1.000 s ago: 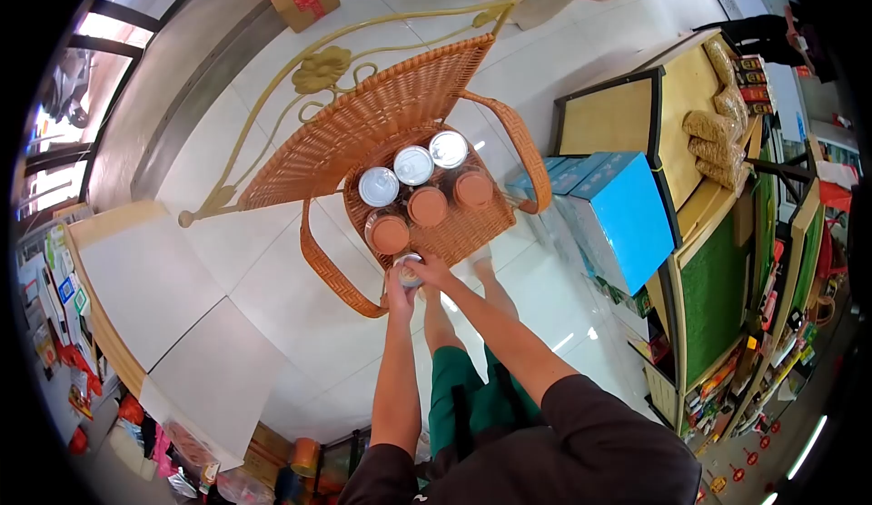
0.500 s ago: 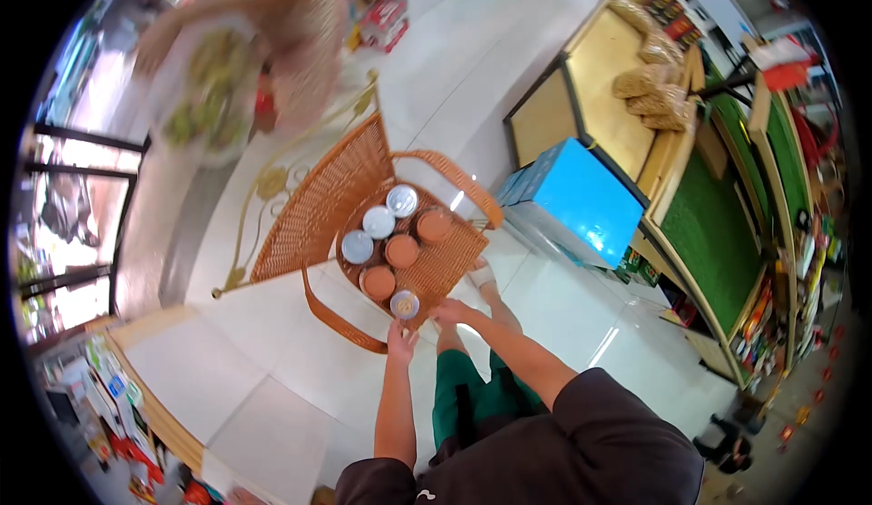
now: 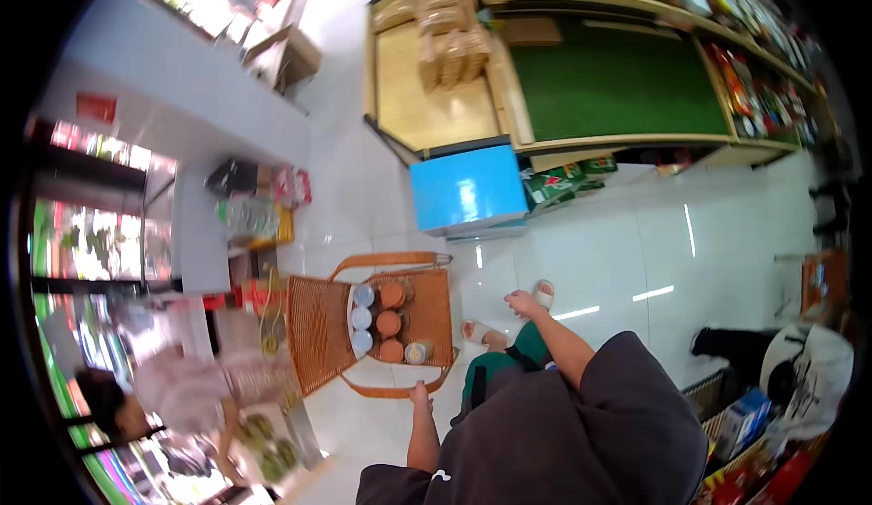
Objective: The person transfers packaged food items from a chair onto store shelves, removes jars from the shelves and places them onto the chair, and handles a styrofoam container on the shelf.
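Note:
A brown wicker chair [image 3: 320, 328] stands on the floor ahead of me and to the left. On its seat are several jars: some with silvery-white lids [image 3: 361, 318], some with orange-brown lids [image 3: 391, 294]. One pale-topped can [image 3: 417, 352] sits near the front corner of the seat. My left hand [image 3: 421, 396] is beside the chair's near armrest [image 3: 386, 391], fingers apart and nothing visible in them; contact with the armrest cannot be made out. My right hand [image 3: 521, 303] hangs over the floor, away from the jars, with loosely parted fingers and nothing in it.
A blue box [image 3: 468, 189] stands before a wooden display shelf [image 3: 445, 128] bearing bagged goods [image 3: 451, 58]. Green cartons [image 3: 554, 184] lie beside it. At lower left, another person [image 3: 186, 387] bends over a clear bag of green produce [image 3: 268, 446]. A basket of goods [image 3: 740, 423] stands at right.
My view has turned to the right. Both hands have come away from the pale-topped can and the seat edge. The other person and the produce bag now appear at lower left.

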Tool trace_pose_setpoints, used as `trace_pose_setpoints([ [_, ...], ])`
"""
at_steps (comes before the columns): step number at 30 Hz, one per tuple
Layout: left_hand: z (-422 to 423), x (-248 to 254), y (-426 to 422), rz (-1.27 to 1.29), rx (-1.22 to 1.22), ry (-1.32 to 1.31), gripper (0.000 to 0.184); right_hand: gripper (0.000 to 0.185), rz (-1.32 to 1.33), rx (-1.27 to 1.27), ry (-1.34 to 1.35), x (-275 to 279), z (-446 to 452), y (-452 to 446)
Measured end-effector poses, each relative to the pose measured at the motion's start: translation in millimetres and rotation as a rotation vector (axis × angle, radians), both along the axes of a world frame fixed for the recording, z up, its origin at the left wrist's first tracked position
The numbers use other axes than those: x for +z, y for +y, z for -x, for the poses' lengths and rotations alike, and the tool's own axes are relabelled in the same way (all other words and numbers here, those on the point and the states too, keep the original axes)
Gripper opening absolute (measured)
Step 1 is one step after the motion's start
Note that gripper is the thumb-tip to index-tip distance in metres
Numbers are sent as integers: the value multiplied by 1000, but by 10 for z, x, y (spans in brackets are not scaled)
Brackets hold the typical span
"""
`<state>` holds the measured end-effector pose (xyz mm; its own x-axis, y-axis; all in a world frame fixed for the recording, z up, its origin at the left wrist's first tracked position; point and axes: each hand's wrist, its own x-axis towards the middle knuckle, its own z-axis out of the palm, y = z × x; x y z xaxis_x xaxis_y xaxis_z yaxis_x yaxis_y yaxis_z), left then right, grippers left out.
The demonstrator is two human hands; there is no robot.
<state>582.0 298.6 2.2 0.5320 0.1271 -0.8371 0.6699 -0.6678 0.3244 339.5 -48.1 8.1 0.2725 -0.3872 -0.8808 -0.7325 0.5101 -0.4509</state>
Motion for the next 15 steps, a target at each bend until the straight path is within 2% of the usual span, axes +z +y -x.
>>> trace_pose_setpoints([
  [1,112,266,-254,-16,-80,-45,58,59,-38,-122,-36,5,203,42],
  [3,12,-134,-383,-167,-405,-235,54,58,-71,-278,-80,-8,581,101],
  [4,118,-176,-603,-317,-484,-333,55,56,-101,-329,-102,-36,793,97],
  [5,288,148,-989,-227,-493,-388,54,55,-126,-377,-124,-85,999,57],
  [7,384,47,-1455,-96,-643,-381,55,53,-138,-435,-112,-56,1428,-97],
  [8,579,273,-1783,168,-652,-294,52,53,-124,-593,-108,66,1680,-207],
  [9,688,134,-2096,38,-766,-383,49,52,-116,-749,-102,149,1913,-269],
  [10,755,-18,-2375,-93,-880,-475,46,53,-40,-732,-139,-53,2194,-359],
  [11,880,71,-2692,20,-1026,-422,43,53,-31,-759,-132,18,2392,-458],
  [13,1203,155,-3297,157,-1019,-235,40,52,83,-1108,-152,257,2777,-678],
  [15,1542,296,-3779,239,-1057,-264,38,52,122,-1207,-182,445,3108,-802],
])
